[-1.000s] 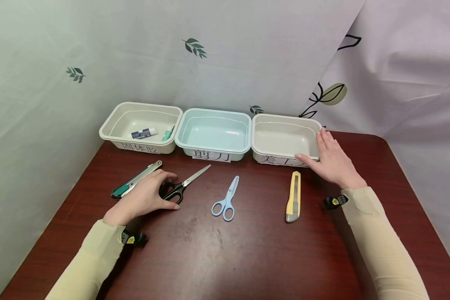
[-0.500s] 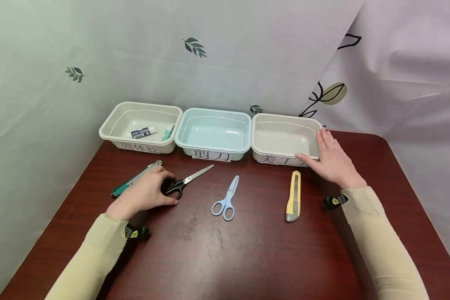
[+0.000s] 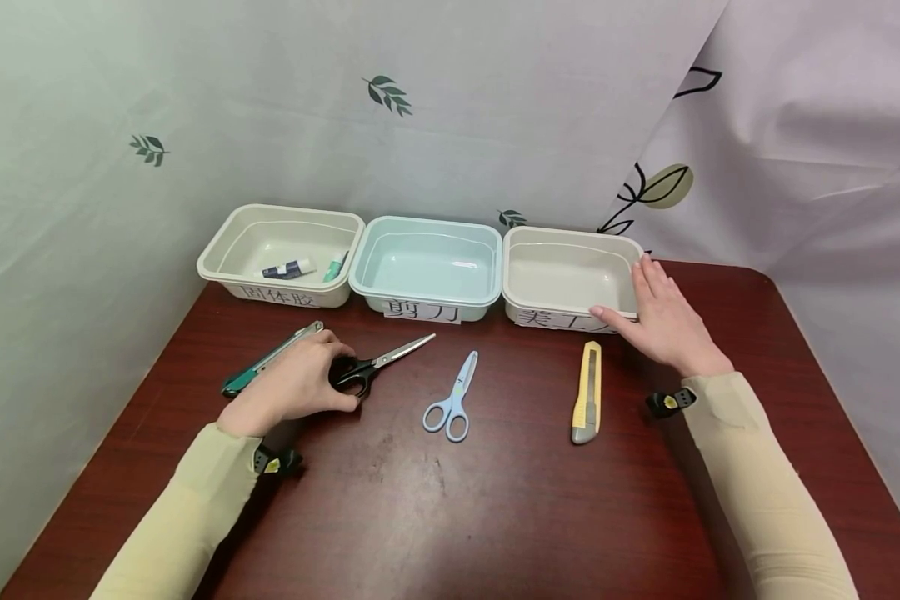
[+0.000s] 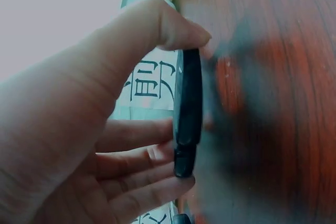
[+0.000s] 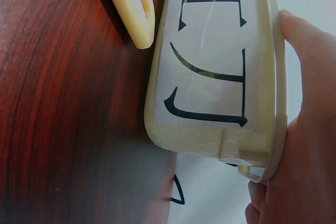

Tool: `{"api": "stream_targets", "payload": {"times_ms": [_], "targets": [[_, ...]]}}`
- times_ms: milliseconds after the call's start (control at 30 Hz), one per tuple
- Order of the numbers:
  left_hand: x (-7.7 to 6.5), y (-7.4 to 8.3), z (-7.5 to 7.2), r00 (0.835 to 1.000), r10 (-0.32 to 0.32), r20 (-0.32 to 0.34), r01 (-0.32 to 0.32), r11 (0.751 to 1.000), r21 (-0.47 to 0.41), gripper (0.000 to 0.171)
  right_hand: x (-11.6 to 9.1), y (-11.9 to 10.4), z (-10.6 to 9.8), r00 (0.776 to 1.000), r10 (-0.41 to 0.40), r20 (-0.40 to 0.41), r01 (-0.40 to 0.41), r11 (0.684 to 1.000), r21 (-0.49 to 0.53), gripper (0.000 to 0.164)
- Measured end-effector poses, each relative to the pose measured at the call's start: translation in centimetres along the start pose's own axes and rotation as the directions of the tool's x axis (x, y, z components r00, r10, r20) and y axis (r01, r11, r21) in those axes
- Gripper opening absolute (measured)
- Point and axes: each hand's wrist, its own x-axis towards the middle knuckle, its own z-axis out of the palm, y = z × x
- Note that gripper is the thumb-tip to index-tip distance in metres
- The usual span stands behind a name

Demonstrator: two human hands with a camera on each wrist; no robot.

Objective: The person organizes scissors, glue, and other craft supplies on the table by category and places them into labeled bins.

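My left hand (image 3: 294, 382) pinches the black handles of a pair of scissors (image 3: 360, 372), thumb on the near side and fingers on the far side. Their metal blades point right and away. Seen edge-on in the left wrist view, the scissors' handles (image 4: 190, 98) stand off the tabletop, with a blurred shadow beside them. My right hand (image 3: 666, 321) rests with straight fingers on the right-hand corner of a beige bin (image 3: 570, 312). In the right wrist view, the thumb (image 5: 310, 35) lies at the rim above the bin's paper label (image 5: 210, 77).
Light blue scissors (image 3: 452, 400) and a yellow utility knife (image 3: 587, 396) lie on the dark red table (image 3: 495, 517). A green utility knife (image 3: 243, 379) is partly behind my left hand. A blue bin (image 3: 427, 287) stands between the beige ones; the left bin (image 3: 285, 218) holds glue sticks (image 3: 287, 269).
My left hand has closed in on the black scissors' handles and shifted slightly right and away, and the scissors moved right with it. My right hand has stayed at the bin.
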Motion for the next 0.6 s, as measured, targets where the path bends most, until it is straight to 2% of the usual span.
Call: {"api": "stream_targets", "payload": {"times_ms": [333,600], "targets": [[0.21,-0.17,-0.09,0.997,0.081,-0.013,-0.081,0.997,0.003,0.050,0.08,0.08,0.01,1.000,-0.003,-0.005,0.003,1.000,0.000,0.103],[0.26,-0.29,-0.21,0.995,0.102,0.004,-0.102,0.995,0.017,0.047,0.07,0.09,0.01,1.000,-0.002,-0.004,0.002,1.000,0.004,0.103]]}}
